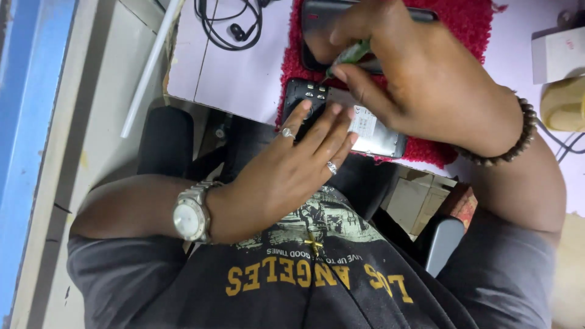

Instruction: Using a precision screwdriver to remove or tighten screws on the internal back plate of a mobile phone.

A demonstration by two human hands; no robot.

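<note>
An opened dark phone [372, 131], back cover off, lies on a red fuzzy mat [469, 21] at the table's near edge. My left hand [298, 161], with two rings and a silver wristwatch, rests flat on the phone and holds it down with spread fingers. My right hand [420, 79], a beaded bracelet on its wrist, grips a green-handled screwdriver [348, 56] whose tip points down at the phone's camera end [308, 92]. A second dark phone [314, 24] lies farther back on the mat, mostly hidden by my right hand.
Black earphones with coiled cable [231, 24] lie on the pale table [237, 73] to the left of the mat. A white box [557, 55] and a yellowish object [563, 103] sit at the right. A white pipe [149, 67] leans at the left.
</note>
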